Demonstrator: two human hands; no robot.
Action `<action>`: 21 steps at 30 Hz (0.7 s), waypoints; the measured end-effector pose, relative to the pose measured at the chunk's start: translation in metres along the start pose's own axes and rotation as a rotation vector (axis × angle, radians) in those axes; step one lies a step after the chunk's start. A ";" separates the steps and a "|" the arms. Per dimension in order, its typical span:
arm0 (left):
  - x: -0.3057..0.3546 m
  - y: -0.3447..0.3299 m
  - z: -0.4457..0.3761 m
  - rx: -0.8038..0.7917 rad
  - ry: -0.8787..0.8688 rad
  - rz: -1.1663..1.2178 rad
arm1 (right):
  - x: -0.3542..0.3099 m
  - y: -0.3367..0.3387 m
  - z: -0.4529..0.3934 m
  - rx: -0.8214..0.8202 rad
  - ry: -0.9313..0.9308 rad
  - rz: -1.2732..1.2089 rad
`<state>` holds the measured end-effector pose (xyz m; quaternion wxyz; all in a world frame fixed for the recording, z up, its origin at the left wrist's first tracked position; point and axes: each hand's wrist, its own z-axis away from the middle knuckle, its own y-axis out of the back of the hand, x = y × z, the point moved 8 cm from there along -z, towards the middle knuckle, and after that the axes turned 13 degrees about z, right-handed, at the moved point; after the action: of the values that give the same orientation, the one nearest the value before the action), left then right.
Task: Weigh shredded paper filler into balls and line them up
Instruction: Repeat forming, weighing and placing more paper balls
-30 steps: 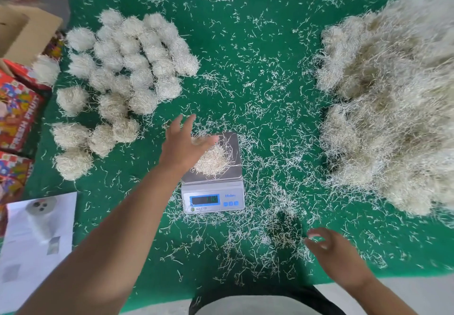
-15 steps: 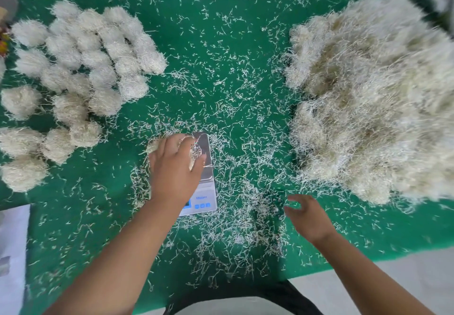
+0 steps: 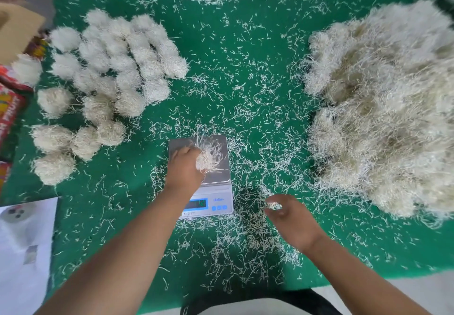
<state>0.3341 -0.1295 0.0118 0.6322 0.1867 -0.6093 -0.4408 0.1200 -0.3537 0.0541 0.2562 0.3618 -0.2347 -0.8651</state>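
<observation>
- Left hand (image 3: 184, 170) clenches a cream shredded-paper wad (image 3: 209, 158) on the silver digital scale (image 3: 216, 179), frame centre;
- Right hand (image 3: 292, 219), lower right, pinches a few loose shreds (image 3: 273, 206)

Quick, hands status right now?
Left hand: grips the filler wad on the scale.
Right hand: pinches a few shreds.

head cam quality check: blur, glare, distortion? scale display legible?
Head view: wide-angle bowing at the edges; big filler pile smeared at far right; finished balls blown out white, texture lost; scale display too blurred to read, partly behind the left hand; right hand soft.
</observation>
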 end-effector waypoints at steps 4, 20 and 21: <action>0.026 0.015 0.027 0.028 0.037 0.263 | -0.035 0.015 0.003 0.037 0.061 -0.049; 0.084 0.051 0.131 -0.193 0.284 0.474 | -0.035 0.073 -0.004 0.370 0.077 -0.135; 0.074 0.057 0.134 -0.138 0.317 0.516 | -0.002 0.097 -0.008 0.452 -0.037 -0.138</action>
<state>0.2175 -0.1161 0.1262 0.8214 0.0489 -0.4991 -0.2717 0.1540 -0.4279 0.1080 0.1044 0.4093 -0.4019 -0.8124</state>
